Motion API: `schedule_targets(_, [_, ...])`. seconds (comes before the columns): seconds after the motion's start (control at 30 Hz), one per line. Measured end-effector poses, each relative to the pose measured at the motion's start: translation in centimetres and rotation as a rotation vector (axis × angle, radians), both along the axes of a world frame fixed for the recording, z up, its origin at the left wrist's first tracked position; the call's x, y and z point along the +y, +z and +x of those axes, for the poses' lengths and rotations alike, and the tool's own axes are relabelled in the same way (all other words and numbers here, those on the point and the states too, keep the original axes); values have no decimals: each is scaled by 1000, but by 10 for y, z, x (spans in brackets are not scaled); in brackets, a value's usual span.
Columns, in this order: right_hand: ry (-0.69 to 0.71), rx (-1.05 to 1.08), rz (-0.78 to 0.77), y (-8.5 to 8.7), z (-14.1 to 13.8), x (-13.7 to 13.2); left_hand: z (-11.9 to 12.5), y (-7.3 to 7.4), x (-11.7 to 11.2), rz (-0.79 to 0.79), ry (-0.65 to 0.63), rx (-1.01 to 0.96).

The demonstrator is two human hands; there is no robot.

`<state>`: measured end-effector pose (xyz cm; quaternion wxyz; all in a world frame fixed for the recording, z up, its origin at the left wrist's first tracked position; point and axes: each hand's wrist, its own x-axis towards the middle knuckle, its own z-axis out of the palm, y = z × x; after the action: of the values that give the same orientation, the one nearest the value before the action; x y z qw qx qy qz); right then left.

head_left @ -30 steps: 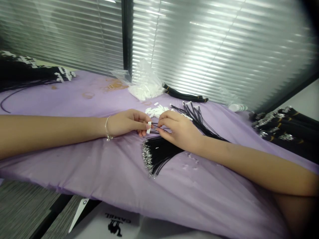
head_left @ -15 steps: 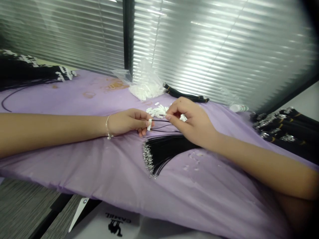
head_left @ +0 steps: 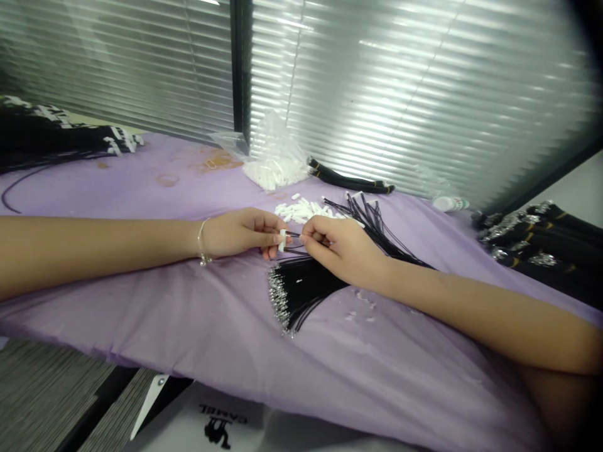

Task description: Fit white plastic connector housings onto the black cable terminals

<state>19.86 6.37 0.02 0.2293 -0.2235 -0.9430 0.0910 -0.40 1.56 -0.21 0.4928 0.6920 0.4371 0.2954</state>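
My left hand (head_left: pixel 240 233) pinches a small white plastic connector (head_left: pixel 282 240) over the purple cloth (head_left: pixel 198 326). Facing it, my right hand (head_left: pixel 342 248) pinches thin black wires (head_left: pixel 294 242) whose ends meet the connector. Under my right hand lies a fanned bundle of black wires (head_left: pixel 306 289) with metal tips (head_left: pixel 277 304) toward me. Loose white connectors (head_left: pixel 306 210) sit just behind both hands.
A clear bag of white connectors (head_left: pixel 276 166) lies by the window blinds. Bound black cable bundles (head_left: pixel 348 181) lie behind it, more at far right (head_left: pixel 537 242) and far left (head_left: pixel 61 141). The cloth's front edge drops off toward me, with a white sheet (head_left: pixel 217 420) below.
My right hand reached back to the loose white connectors, then returned to the left hand with black wires pinched at the connector. The left hand stayed put.
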Motion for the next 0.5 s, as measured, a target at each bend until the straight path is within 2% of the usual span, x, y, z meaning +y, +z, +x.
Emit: schedule_targets(0.5, [14,-6,10,-5,-4,-1,3,2,-5,32,0,57])
